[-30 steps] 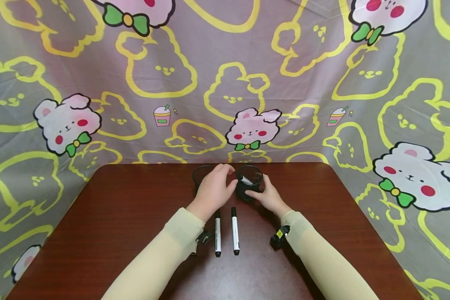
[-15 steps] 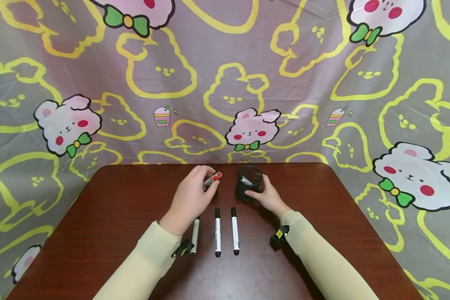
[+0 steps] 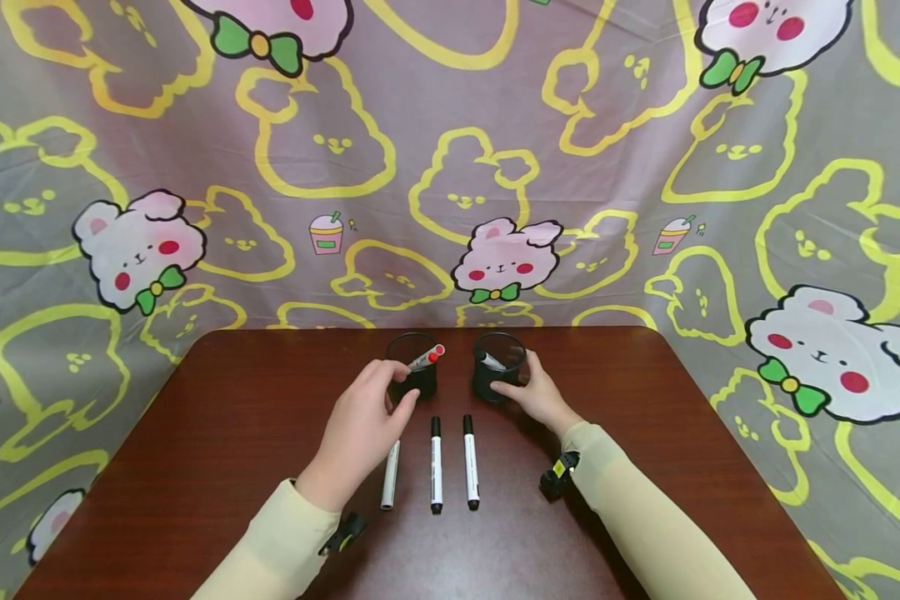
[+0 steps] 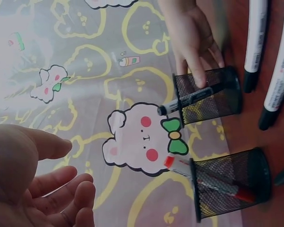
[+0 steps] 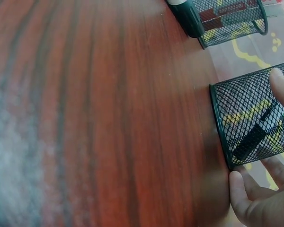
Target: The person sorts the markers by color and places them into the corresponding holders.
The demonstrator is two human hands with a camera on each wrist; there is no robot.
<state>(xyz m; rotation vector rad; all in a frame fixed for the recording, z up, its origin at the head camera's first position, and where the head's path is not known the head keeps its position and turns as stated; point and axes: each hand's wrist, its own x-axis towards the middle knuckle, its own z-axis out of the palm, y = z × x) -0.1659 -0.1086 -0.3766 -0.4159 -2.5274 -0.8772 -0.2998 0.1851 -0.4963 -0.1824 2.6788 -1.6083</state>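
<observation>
Brown table (image 3: 270,417), far edge at twelve, runs wide toward nine and three. Eleven-thirty cup (image 3: 423,385): red-ended marker (image 3: 424,359); your left hand (image 3: 362,425) near it, fingers parted. Twelve-thirty cup (image 3: 486,385): black-ended marker (image 3: 491,361); your right hand (image 3: 538,397) grips it. Three markers (image 3: 437,468) lie toward six.

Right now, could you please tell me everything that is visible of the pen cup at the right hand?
The pen cup is a round, open-topped holder of black mesh, apparently metal, with a solid dark rim and base. It stands upright on the table, to the right of a similar second cup. One marker with black ends leans inside, poking out at the top. The right hand holds the cup's side, thumb against the mesh.
</observation>
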